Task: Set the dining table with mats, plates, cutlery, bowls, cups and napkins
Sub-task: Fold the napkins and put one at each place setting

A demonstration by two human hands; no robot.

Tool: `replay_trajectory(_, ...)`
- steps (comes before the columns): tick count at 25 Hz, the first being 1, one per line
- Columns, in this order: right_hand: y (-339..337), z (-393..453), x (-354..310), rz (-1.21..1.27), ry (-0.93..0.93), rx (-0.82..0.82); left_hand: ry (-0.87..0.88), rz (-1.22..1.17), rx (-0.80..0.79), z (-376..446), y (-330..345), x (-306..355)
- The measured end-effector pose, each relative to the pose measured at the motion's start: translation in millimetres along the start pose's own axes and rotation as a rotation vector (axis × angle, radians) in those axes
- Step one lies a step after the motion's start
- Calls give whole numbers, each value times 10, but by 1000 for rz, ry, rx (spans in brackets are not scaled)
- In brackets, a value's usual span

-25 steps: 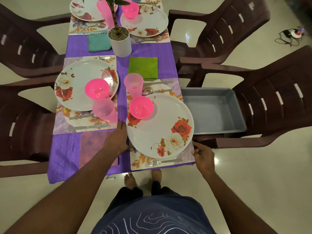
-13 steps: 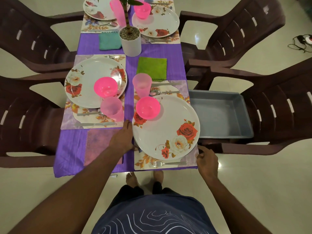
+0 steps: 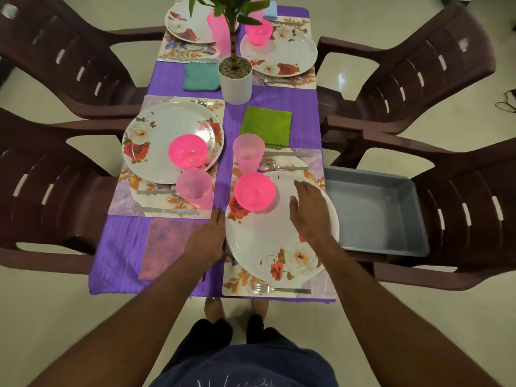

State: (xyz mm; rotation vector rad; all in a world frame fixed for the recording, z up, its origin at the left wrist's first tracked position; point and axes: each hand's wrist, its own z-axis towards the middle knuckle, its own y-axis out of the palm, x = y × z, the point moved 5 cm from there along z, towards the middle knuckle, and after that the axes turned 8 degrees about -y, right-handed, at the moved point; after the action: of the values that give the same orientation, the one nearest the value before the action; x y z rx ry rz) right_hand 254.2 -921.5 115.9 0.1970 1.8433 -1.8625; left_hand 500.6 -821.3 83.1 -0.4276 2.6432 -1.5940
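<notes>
A white floral plate (image 3: 268, 241) lies on the near right mat (image 3: 240, 283), with a pink bowl (image 3: 254, 191) on its far left part. My left hand (image 3: 208, 241) rests against the plate's left rim, fingers curled at its edge. Over the plate's right side hovers my right hand (image 3: 310, 210), fingers spread and holding nothing. A pale pink cup (image 3: 248, 152) stands just beyond the bowl. A fork (image 3: 279, 289) lies on the mat's near edge, a spoon (image 3: 279, 166) and knife beyond the plate. A green napkin (image 3: 266, 127) lies farther back.
A second place setting with plate (image 3: 167, 141), bowl and cup lies at left, two more at the far end. A white potted plant (image 3: 234, 79) stands mid-table. A pink napkin (image 3: 167, 247) lies near left. A grey tub (image 3: 371, 213) sits on the right chair. Brown chairs surround the table.
My right hand has left the mat's near right corner and moved up over the plate's right side, opening. My left hand stays at the plate's left rim.
</notes>
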Motion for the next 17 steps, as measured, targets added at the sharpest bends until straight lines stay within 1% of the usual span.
replay_trajectory(2,128,402,-41,-70,-87,-88,-8,25,18,6,15,-9)
replay_trajectory(4,234,688,-66,-149,-131,-154,-17,12,35,24,39,-20)
replay_trajectory(9,428,934,-69,-227,-140,-263,-33,-12,40,49,79,-44)
replay_trajectory(15,469,860,-17,-242,-133,-246,-38,10,24,19,34,-5)
replay_trajectory(17,438,866,-2,-268,-116,-218,-48,24,25,12,26,-5)
